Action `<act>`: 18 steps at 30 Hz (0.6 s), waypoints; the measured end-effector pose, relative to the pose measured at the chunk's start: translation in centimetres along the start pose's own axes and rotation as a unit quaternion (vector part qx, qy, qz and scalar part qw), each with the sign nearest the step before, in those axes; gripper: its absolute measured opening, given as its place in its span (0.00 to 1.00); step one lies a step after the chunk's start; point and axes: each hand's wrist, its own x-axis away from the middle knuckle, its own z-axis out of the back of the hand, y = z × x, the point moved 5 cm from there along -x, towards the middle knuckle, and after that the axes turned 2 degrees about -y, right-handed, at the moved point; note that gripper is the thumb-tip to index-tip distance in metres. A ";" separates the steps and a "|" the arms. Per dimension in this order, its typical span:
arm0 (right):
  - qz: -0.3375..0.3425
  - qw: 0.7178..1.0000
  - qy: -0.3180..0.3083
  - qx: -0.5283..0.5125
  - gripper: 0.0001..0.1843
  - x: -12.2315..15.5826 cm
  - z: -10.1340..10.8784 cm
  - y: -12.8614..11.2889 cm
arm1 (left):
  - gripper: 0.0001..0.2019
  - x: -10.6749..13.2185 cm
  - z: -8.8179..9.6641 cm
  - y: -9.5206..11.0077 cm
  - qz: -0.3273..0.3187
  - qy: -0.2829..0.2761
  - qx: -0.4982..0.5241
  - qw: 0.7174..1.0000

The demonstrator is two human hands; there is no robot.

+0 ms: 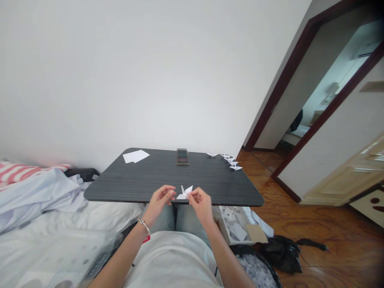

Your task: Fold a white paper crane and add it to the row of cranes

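A white folded paper crane (184, 193) is held over the near edge of the dark table (168, 176). My right hand (200, 202) pinches its right side between thumb and fingers. To the left of the crane, my left hand (162, 199) is apart from it, fingers loosely bent with a gap between thumb and fingertips and nothing in them. A silver bracelet (145, 226) circles my left wrist. Several finished paper cranes (231, 161) stand in a group at the table's far right corner. White paper sheets (135, 156) lie at the far left.
A phone (182, 156) rests at the table's back middle, near the white wall (150, 80). Right of my legs are a box of papers (235, 226) and a black bag of paper pieces (255, 264). A bed with clothes (45, 188) is on the left.
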 end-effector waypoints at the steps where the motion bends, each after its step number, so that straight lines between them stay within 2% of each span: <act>1: -0.017 1.000 0.008 -0.006 0.09 -0.2 0.3 0.5 | 0.15 0.0 0.4 -0.1 0.004 0.014 -0.009 1.000; 4: -0.054 0.997 0.042 -0.019 0.11 -1.0 1.6 2.2 | 0.15 -0.3 1.4 -0.4 0.000 0.050 -0.040 0.998; 10: -0.078 0.991 0.107 -0.009 0.14 -2.3 4.1 5.7 | 0.14 -1.5 3.4 -1.5 -0.052 0.077 -0.122 0.988; 15: -0.065 0.986 0.139 0.059 0.15 -2.8 6.2 7.8 | 0.14 -2.8 5.6 -2.3 -0.092 0.093 -0.250 0.960; 18: -0.057 0.979 0.162 0.108 0.15 -2.8 7.6 8.5 | 0.14 -3.8 7.2 -2.5 -0.100 0.122 -0.350 0.923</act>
